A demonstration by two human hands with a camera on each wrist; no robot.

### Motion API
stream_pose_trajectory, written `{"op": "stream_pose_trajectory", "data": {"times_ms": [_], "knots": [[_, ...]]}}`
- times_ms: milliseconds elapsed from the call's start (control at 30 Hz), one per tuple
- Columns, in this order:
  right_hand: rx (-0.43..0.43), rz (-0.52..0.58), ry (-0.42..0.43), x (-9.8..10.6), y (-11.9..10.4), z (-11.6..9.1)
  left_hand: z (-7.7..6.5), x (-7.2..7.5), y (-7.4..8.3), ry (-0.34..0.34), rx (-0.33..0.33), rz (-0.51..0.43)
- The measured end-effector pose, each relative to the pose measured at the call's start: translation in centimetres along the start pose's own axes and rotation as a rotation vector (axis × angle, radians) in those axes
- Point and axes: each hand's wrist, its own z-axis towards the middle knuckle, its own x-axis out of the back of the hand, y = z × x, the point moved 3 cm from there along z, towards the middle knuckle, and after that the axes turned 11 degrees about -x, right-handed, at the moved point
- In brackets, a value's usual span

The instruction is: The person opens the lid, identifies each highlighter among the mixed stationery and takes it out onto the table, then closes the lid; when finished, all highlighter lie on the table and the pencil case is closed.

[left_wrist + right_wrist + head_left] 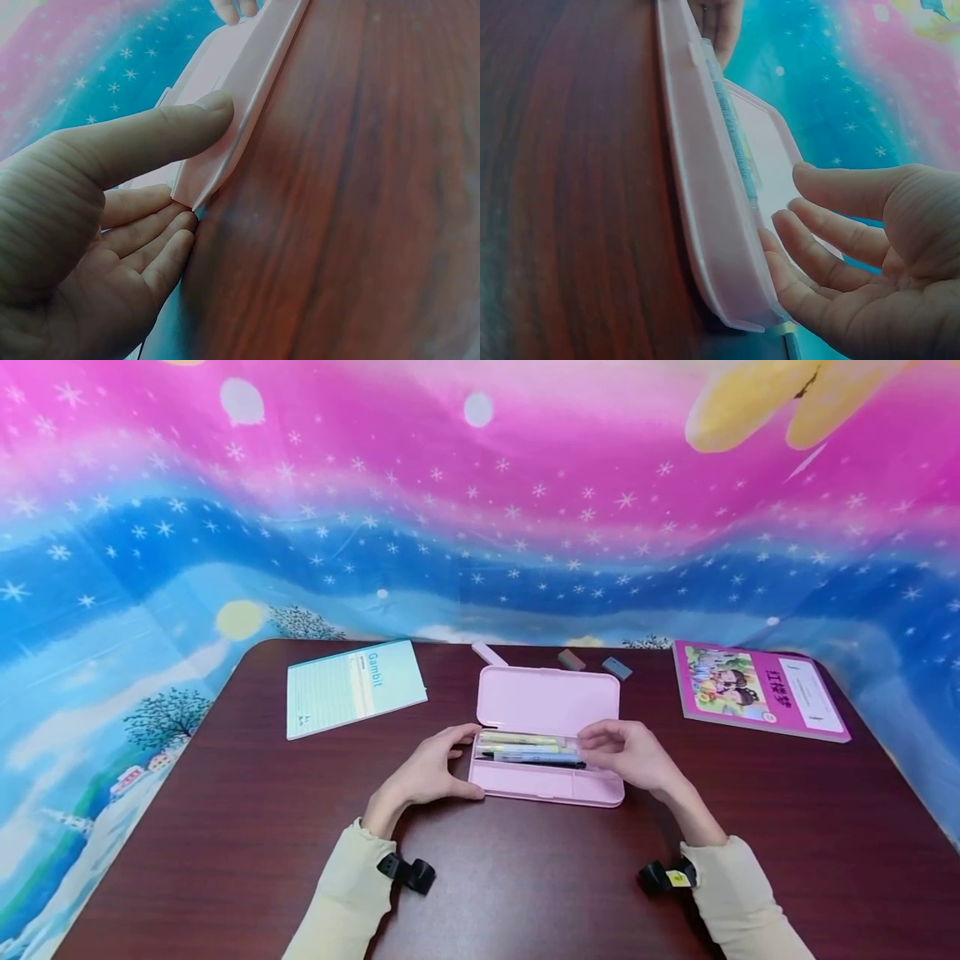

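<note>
A pink pencil case (525, 783) lies on the table with its lid (548, 700) raised at the back. Several pens (531, 750) lie in its rear compartment; the narrow front one holds none. My left hand (431, 768) holds the case's left end, the thumb (202, 120) against the front wall and the other fingers around the end. At the right end is my right hand (628, 752), fingers loosely bent. In the right wrist view its fingertips (778, 262) are right at the case's end wall, and the thumb stands apart from them above the rim.
Back left lies a light green notebook (356, 687), back right a pink book (761, 692) with a picture cover. Behind the lid are a pink bar-shaped piece (489, 653), a brownish block (572, 659) and a grey-blue block (617, 668). A printed cloth (450, 527) hangs along the table's far edge.
</note>
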Motion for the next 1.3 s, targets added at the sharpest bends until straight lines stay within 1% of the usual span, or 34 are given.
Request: {"op": "stream_pose_trajectory", "data": {"times_ms": [100,400,500,667,967,1167,1300], "knots": [[0.012,-0.032,0.01,-0.3,0.0,0.2,0.0,0.0,0.0,-0.002,0.003,0.011],[0.037,-0.203,0.037,-1.0,0.1,0.3,0.0,0.2,0.0,-0.009,-0.011,0.015],[0.045,-0.242,0.042,-1.2,0.2,0.4,-0.1,0.2,0.0,-0.008,-0.008,0.018],[0.031,-0.25,0.063,-1.3,0.2,0.3,-0.1,0.2,0.0,-0.012,-0.002,0.018],[0.004,-0.271,0.118,-1.5,0.3,0.1,-0.1,0.0,0.0,-0.022,-0.015,0.017],[0.005,-0.292,0.134,-1.7,0.3,0.1,-0.1,0.1,0.1,-0.021,-0.019,0.015],[0.021,-0.29,0.132,-1.5,0.0,0.1,-0.1,0.1,0.0,-0.016,-0.018,0.02]]}}
